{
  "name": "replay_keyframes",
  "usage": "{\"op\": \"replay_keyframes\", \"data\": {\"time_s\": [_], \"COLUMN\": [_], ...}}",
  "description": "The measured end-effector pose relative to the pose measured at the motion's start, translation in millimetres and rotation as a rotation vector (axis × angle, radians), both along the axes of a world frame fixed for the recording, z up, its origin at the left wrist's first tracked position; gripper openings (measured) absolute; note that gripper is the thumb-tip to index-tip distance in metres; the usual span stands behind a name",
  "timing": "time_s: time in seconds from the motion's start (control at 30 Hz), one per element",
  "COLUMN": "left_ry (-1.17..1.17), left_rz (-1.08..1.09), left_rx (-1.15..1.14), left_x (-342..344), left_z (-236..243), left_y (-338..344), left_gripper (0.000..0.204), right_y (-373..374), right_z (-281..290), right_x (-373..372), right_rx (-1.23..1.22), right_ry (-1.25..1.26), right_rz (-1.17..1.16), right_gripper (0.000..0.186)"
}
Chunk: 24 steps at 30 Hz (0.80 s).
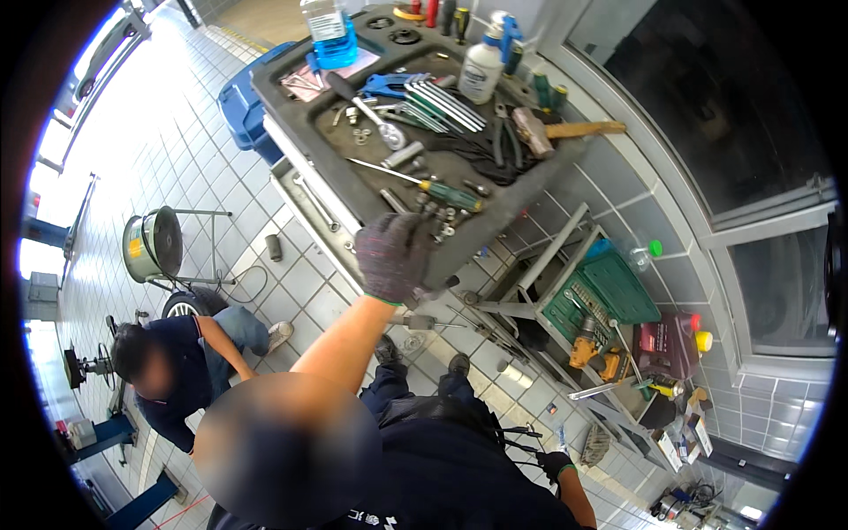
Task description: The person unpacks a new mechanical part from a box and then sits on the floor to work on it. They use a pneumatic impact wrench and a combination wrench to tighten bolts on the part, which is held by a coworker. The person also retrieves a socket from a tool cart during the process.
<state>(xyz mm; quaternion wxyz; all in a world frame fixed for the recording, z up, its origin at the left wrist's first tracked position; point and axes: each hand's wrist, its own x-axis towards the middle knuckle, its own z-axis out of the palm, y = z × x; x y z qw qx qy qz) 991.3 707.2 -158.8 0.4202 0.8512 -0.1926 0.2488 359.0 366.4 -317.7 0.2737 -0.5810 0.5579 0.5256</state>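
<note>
My left hand [393,256], in a dark grey knit glove, reaches over the near corner of the black tool tray [521,199]. Its fingers are bent and bunched beside loose sockets [439,216]; what they hold, if anything, is hidden. Just beyond it lies a screwdriver [450,194] with a green and yellow handle. A ratchet [389,132], pliers [507,141] and a hammer [534,132] with a wooden handle lie farther in. Low at the right, my right hand [556,465], in a black glove, is closed around thin black cables [519,433].
An open drawer [309,208] under the tray holds a wrench. A spray bottle [481,71] and a blue-liquid bottle [332,40] stand on the cart. A shelf at right carries a yellow drill [587,344]. At left, another person [181,362] crouches by a tyre [194,302].
</note>
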Motion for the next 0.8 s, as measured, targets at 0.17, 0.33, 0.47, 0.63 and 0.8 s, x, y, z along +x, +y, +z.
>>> {"op": "replay_keyframes", "data": {"time_s": [0.17,0.33,0.47,0.63,0.8], "left_ry": [-0.001,0.0,0.114,0.512,1.527], "left_rz": [-0.079,-0.088,-0.263,-0.229,-0.05], "left_rx": [-0.093,-0.083,-0.172,0.007,0.671], "left_x": [10,12,0,-80,-283], "left_z": [-13,-34,-23,-98,-296], "left_y": [17,31,70,175,392], "left_gripper": [0.017,0.025,0.041,0.046,0.053], "right_y": [4,41,77,126,175], "right_z": [26,165,277,395,433], "right_x": [35,210,336,460,551], "right_rx": [0.031,-0.175,-0.307,-0.486,-0.332], "right_ry": [-0.344,-0.514,-0.765,-0.966,-1.145], "right_rz": [0.662,0.556,0.681,0.901,1.086], "right_gripper": [0.051,0.046,0.052,0.042,0.031]}}
